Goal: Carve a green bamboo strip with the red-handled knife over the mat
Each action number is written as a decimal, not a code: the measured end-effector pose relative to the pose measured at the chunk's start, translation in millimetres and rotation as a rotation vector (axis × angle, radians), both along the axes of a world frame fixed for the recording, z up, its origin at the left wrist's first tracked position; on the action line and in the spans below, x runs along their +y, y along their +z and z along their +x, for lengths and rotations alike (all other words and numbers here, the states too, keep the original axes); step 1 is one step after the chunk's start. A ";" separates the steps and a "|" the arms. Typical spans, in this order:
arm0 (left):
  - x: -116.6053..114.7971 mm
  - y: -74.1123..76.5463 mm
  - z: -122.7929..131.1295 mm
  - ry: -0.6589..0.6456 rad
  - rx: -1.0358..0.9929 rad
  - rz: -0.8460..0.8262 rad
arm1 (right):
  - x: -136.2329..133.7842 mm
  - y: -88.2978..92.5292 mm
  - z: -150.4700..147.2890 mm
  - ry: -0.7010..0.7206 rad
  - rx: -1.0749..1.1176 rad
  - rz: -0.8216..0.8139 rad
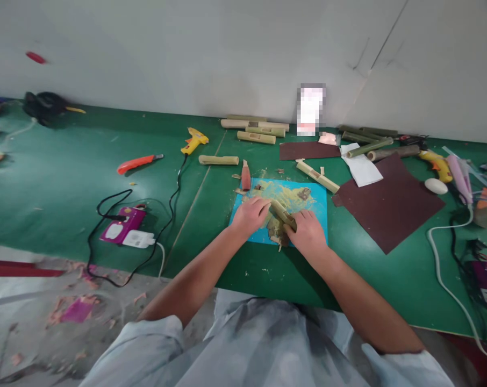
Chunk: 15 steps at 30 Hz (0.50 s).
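A short bamboo tube [283,213] with a cut opening is held slantwise over a blue sheet [318,215]. My left hand [251,215] is closed at its upper left end. At the lower right end, the fingers of my right hand [307,231] close round it. A worn, dusty brown scrap [274,231] lies just under the tube; I cannot tell whether a finger touches it. Pale dust covers much of the sheet, with another crumpled scrap [303,193] on it. Just beyond my left hand lies a red-handled tool [245,176], its kind unclear.
Several bamboo tubes [256,137] lie at the back, near a propped phone [310,110]. Brown sandpaper [392,204] and a white paper [364,169] are at right. Leftward are a yellow glue gun [195,141], an orange utility knife [141,163] and a purple power strip [124,226] with cords.
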<state>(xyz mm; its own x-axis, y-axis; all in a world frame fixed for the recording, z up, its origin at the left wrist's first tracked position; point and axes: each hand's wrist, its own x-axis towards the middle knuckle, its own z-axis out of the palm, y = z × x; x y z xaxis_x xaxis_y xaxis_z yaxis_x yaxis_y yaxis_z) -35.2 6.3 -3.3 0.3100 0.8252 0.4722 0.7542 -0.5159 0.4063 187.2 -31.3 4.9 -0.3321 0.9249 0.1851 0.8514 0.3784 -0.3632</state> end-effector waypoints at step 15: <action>-4.0 4.3 14.5 -0.037 -0.072 -0.050 | -1.8 5.0 2.3 -0.048 -0.050 -0.004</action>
<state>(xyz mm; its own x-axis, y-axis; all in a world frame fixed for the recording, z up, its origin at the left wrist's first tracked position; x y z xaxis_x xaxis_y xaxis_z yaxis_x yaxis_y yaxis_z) -20.7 2.3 0.9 0.3071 0.8369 0.4530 0.7031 -0.5204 0.4847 189.6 -33.1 9.9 -0.2956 0.9409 0.1655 0.8858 0.3348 -0.3214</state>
